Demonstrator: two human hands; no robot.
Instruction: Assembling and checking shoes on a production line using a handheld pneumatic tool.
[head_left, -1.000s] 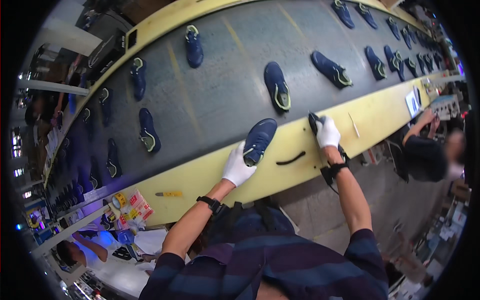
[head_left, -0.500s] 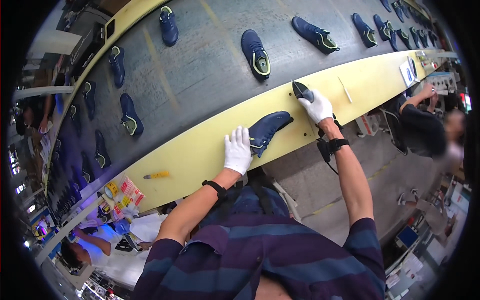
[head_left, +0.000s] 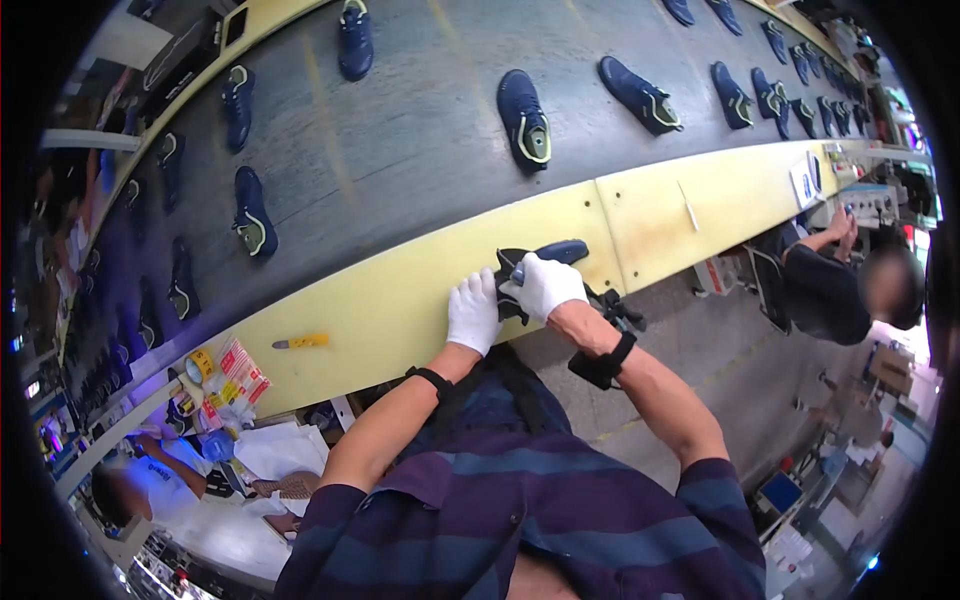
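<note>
On the pale yellow ledge (head_left: 400,300) beside the long grey conveyor belt (head_left: 400,150), both white-gloved hands work one dark blue sneaker (head_left: 545,255)
Blue sneakers with green insoles (head_left: 525,118) ride the belt; the right hand (head_left: 545,285) grips the sneaker, the left hand (head_left: 473,312) presses its fingers against it; a yellow-handled knife (head_left: 300,342) lies well apart

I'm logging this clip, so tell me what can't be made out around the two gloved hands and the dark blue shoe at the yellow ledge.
Head view only:
- Dark blue shoe: near end hidden by the right hand and a dark piece over it.
- Small tool in the right hand: mostly covered by the glove, kind unclear.
- Left hand: fingers' contact with the shoe hidden.
- Far shoes on the belt: too small, bent by fisheye.
</note>
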